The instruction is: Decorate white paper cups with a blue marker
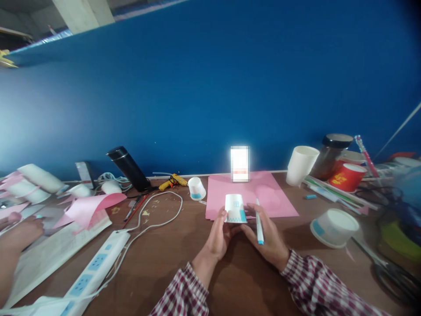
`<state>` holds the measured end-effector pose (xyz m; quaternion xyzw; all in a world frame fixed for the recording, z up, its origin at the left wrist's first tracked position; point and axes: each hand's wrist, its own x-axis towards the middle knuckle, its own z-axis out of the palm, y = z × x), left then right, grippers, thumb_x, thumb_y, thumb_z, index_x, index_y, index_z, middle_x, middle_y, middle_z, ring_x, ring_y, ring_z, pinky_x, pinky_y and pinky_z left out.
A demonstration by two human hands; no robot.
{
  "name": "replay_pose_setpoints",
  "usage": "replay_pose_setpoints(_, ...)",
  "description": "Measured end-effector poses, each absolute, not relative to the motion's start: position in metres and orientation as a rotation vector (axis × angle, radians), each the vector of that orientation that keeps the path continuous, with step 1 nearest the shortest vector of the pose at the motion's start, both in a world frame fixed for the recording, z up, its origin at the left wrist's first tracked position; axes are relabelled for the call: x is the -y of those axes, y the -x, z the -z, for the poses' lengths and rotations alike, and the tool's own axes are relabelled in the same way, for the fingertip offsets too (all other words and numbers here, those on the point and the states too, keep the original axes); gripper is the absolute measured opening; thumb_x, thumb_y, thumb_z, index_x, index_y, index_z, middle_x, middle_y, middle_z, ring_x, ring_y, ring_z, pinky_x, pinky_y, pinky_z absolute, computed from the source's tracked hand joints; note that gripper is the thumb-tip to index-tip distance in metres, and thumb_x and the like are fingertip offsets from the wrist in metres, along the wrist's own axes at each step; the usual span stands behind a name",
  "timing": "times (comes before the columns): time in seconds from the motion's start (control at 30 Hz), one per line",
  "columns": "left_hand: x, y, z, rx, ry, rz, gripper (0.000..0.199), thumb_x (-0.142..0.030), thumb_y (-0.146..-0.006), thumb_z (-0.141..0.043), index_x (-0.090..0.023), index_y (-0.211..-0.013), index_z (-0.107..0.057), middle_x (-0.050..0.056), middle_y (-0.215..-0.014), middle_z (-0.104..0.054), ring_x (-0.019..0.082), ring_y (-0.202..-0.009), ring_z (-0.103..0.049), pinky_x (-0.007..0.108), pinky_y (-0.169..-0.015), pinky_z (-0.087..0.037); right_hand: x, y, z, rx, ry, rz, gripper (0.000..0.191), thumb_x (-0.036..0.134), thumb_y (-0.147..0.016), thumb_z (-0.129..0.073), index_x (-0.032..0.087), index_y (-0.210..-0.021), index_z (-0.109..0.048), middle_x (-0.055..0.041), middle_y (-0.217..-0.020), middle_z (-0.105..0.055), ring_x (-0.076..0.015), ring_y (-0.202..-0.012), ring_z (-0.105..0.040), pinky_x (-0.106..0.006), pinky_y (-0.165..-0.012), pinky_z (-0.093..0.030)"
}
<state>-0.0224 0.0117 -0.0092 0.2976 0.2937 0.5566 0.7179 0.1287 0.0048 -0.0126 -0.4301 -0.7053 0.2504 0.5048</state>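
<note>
A white paper cup [234, 207] is upside down between my two hands, with a blue window shape, a blue patch and a zigzag line near its rim. My left hand [219, 235] grips the cup's left side with thumb and fingers. My right hand [268, 237] is at the cup's right side and holds a white marker [259, 228] with a blue end pointing down toward me. Just behind the cup lie pink paper sheets [269, 193], with a bright, pixelated upright rectangle [240, 163] at their back edge.
A small cup [196, 188], yellow glue gun [173, 181] and black bottle [129, 168] stand or lie back left. Front left has a power strip [95, 267] and another person's hand [26, 232]. Rightward are a paper tub [334, 228], scissors [384, 267] and a red cup [347, 177].
</note>
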Motion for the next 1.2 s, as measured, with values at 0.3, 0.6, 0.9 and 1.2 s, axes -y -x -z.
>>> replay_pose_setpoints(0.3, -0.013, 0.022, 0.010, -0.611, -0.657, -1.222, 0.033, -0.036, -0.087, -0.057, -0.017, -0.113, -0.062, 0.011, -0.110, -0.070, 0.026, -0.098, -0.067, 0.042, -0.089, -0.051, -0.005, -0.127, 0.011, 1.689, 1.062, -0.526, 0.034, 0.029, -0.092, -0.058, 0.019, -0.123, -0.048, -0.0124, -0.113, -0.067, -0.0235, -0.100, -0.071, -0.037, -0.084, -0.062)
replay_pose_setpoints(0.6, -0.015, 0.023, 0.013, -0.609, -0.650, -1.230, 0.029, -0.034, -0.089, -0.055, -0.017, -0.111, -0.062, 0.010, -0.109, -0.071, 0.025, -0.097, -0.067, 0.043, -0.091, -0.051, -0.010, -0.127, 0.017, 1.728, 1.109, -0.457, 0.033, 0.028, -0.092, -0.055, 0.019, -0.123, -0.048, -0.0132, -0.112, -0.067, -0.0239, -0.096, -0.071, -0.038, -0.082, -0.062)
replay_pose_setpoints(0.9, -0.016, 0.025, 0.017, -0.621, -0.650, -1.230, 0.033, -0.035, -0.085, -0.063, -0.014, -0.111, -0.065, 0.012, -0.112, -0.070, 0.029, -0.106, -0.064, 0.045, -0.094, -0.050, -0.012, -0.129, 0.019, 1.738, 1.088, -0.399, 0.026, 0.023, -0.093, -0.051, 0.019, -0.119, -0.053, -0.0111, -0.109, -0.068, -0.0237, -0.099, -0.070, -0.037, -0.084, -0.059)
replay_pose_setpoints(1.2, -0.016, 0.024, 0.015, -0.635, -0.614, -1.233, 0.038, -0.039, -0.086, -0.062, -0.015, -0.115, -0.067, 0.013, -0.116, -0.070, 0.029, -0.107, -0.064, 0.045, -0.092, -0.052, -0.010, -0.131, 0.022, 1.713, 1.105, -0.468, 0.029, 0.023, -0.091, -0.054, 0.019, -0.120, -0.052, -0.0094, -0.102, -0.069, -0.0217, -0.091, -0.071, -0.033, -0.079, -0.058)
